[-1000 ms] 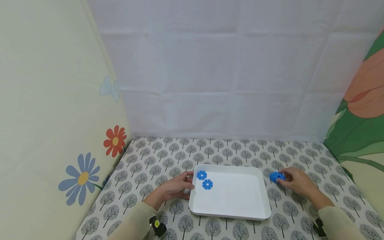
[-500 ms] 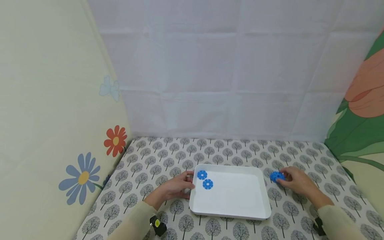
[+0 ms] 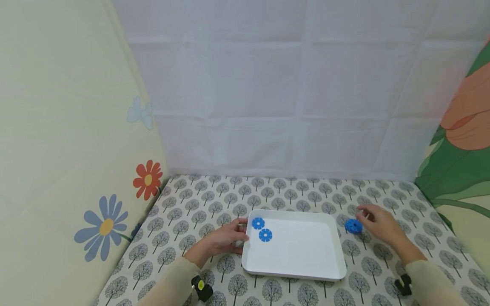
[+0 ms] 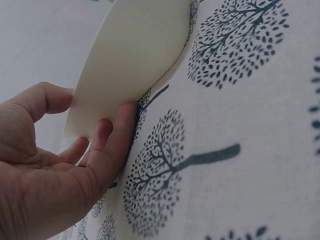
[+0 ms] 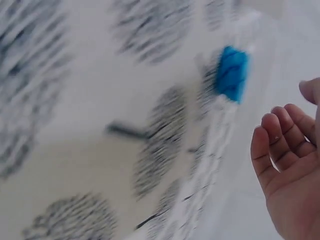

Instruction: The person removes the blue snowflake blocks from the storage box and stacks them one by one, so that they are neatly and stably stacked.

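A shallow white tray (image 3: 294, 246) lies on the patterned cloth in the head view, with two flat blue notched discs (image 3: 265, 235) near its far left corner. My left hand (image 3: 226, 238) holds the tray's left side. In the left wrist view, its thumb (image 4: 57, 98) is at the rim and its fingers lie along the outer wall. Right of the tray sits a small stack of blue notched discs (image 3: 353, 226), seen side-on and blurred in the right wrist view. My right hand (image 3: 379, 223) hovers just right of that stack, fingers loosely bent, holding nothing.
The tree-print cloth (image 3: 214, 208) covers the table. A white sheet (image 3: 268, 106) hangs behind it, and flower-printed panels (image 3: 115, 127) stand at both sides.
My right hand has let go of the stack of blue discs and drawn back slightly up and right. The stack stays on the cloth. The left hand and tray have not moved.
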A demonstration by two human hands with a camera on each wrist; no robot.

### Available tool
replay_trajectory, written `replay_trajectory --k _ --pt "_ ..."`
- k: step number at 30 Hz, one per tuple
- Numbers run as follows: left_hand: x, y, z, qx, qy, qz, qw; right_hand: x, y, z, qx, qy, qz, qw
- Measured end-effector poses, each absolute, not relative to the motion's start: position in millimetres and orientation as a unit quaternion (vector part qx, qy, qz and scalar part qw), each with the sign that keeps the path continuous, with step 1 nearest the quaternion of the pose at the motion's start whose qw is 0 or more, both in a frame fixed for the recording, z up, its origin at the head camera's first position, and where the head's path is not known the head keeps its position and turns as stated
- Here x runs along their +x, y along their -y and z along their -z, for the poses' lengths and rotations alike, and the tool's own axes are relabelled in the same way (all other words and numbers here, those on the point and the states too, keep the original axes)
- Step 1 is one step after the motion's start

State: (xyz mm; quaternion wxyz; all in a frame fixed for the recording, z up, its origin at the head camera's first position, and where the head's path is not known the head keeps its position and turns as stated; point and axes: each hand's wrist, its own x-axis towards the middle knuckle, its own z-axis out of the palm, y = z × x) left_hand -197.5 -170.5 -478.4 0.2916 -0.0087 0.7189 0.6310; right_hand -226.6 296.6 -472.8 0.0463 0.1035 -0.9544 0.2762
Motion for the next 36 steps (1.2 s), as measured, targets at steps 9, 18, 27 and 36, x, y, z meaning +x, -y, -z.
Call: replay_trajectory --k 9,18,27,36 --pt "-199 171 480 -0.006 -0.719 -0.631 0.292 -226 -258 451 0.166 0.934 -0.312 0.063" --pt "-199 172 481 -0.002 -0.715 -0.635 0.293 -229 -215 446 0.23 0.912 -0.34 0.022" --pt "-198 172 479 -0.001 -0.719 -0.63 0.293 -235 -185 447 0.289 0.887 -0.36 -0.012" --pt "-198 171 478 -0.005 -0.722 -0.628 0.29 -237 -157 447 0.336 0.878 -0.341 -0.034"
